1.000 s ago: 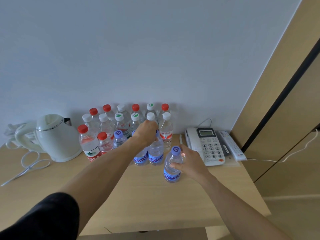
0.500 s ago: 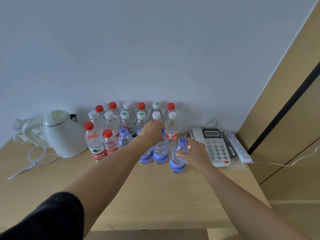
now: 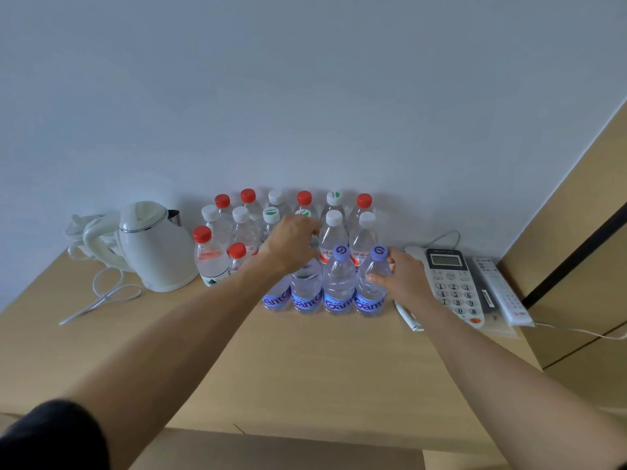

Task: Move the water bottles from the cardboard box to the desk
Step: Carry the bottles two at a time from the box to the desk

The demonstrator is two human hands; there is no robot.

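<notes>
Several clear water bottles stand grouped at the back of the wooden desk [image 3: 305, 368], with red, white and purple caps. The front row carries blue labels. My right hand [image 3: 403, 283] is wrapped around the rightmost purple-capped bottle [image 3: 369, 296], which stands on the desk. Beside it stands another purple-capped bottle [image 3: 339, 286], free of either hand. My left hand [image 3: 291, 245] hovers with loosely bent fingers over a third front-row bottle [image 3: 307, 290] and hides its cap. A brown cardboard box [image 3: 288, 452] shows at the bottom edge.
A white electric kettle [image 3: 152, 249] with its loose cord [image 3: 101, 296] stands at the left. A desk telephone [image 3: 451, 283] and a remote control [image 3: 502, 293] lie right of the bottles. A wooden panel wall closes the right side.
My right hand slid its bottle back into the front row beside the others. My left hand let go of the bottle it held by the cap and shifted left.
</notes>
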